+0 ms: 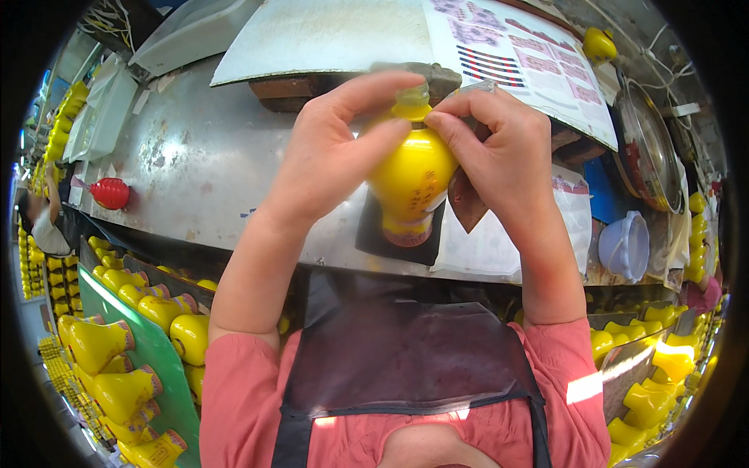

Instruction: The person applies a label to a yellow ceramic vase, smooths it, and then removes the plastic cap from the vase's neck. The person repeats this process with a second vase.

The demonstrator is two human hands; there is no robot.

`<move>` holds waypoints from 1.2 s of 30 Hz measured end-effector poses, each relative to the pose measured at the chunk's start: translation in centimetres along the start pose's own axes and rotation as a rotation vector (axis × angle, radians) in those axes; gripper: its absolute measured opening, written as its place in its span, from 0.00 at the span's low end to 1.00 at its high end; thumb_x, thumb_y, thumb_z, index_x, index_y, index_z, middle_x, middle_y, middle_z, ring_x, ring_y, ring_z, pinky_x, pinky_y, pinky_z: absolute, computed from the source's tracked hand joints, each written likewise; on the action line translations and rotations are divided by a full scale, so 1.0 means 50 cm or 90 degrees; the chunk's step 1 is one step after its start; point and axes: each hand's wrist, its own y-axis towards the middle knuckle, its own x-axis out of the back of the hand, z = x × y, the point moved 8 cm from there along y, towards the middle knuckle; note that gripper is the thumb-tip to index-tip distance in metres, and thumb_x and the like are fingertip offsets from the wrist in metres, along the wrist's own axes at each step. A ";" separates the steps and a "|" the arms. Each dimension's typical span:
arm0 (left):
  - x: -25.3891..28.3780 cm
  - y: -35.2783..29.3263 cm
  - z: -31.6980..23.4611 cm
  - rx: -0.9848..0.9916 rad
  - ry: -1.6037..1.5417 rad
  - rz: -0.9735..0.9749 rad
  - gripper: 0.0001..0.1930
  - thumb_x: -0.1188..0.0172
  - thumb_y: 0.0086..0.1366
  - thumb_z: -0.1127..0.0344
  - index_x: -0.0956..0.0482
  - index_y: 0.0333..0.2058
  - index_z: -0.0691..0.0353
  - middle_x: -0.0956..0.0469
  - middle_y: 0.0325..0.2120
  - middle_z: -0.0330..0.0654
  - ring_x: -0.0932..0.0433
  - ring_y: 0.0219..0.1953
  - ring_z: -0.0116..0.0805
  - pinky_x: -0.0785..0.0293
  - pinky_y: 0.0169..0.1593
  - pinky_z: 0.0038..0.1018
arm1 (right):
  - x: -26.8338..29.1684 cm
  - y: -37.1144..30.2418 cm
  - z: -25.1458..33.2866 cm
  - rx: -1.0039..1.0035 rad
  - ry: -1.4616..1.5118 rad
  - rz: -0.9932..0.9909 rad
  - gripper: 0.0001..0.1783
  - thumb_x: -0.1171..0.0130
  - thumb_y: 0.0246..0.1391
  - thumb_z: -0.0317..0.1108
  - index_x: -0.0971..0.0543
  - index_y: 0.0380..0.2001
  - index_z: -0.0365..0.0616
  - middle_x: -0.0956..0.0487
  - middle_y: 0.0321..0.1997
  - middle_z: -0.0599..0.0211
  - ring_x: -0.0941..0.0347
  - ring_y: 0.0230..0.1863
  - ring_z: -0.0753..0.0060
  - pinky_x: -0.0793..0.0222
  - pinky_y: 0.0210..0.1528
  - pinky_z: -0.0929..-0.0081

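Note:
A glossy yellow vase point(416, 175) with a narrow neck, reddish writing on its body and a patterned foot stands on a dark mat point(373, 232) in front of me. My left hand point(331, 144) curls round the neck from the left, with the thumb on the vase's shoulder. From the other side, my right hand point(499, 136) presses thumb and fingertips together at the neck; anything thin between them is too small to tell. A brown flat pointed piece point(466, 204) juts out below the right palm and seems tucked in that hand. The vase's mouth point(413, 95) looks pale and blurred.
A white board point(335, 39) with printed decal sheets point(515, 58) slopes behind the vase. White paper point(484, 253) lies beside the mat. A lilac bucket point(624, 247) stands right, a red round object point(110, 193) left. Yellow vases point(144, 300) fill racks on both sides.

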 end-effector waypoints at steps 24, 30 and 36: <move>-0.005 0.008 0.006 0.005 -0.004 -0.011 0.21 0.36 0.66 0.76 0.20 0.58 0.65 0.17 0.50 0.39 0.21 0.53 0.27 0.25 0.60 0.26 | -0.001 -0.002 -0.004 -0.035 0.044 -0.014 0.07 0.33 0.54 0.32 0.14 0.31 0.40 0.17 0.29 0.55 0.19 0.29 0.55 0.25 0.34 0.66; -0.004 0.007 0.004 -0.009 -0.022 -0.044 0.18 0.38 0.63 0.75 0.18 0.53 0.66 0.15 0.47 0.39 0.20 0.52 0.26 0.26 0.59 0.26 | -0.008 -0.001 -0.035 -0.097 0.135 0.031 0.08 0.36 0.57 0.31 0.14 0.35 0.37 0.15 0.30 0.56 0.18 0.29 0.65 0.24 0.35 0.71; -0.007 0.005 0.004 0.011 -0.025 -0.026 0.20 0.36 0.65 0.76 0.20 0.56 0.65 0.18 0.49 0.38 0.22 0.54 0.27 0.27 0.61 0.27 | -0.003 0.006 -0.025 -0.127 0.159 0.055 0.08 0.31 0.59 0.31 0.14 0.36 0.35 0.16 0.27 0.69 0.23 0.26 0.85 0.29 0.29 0.83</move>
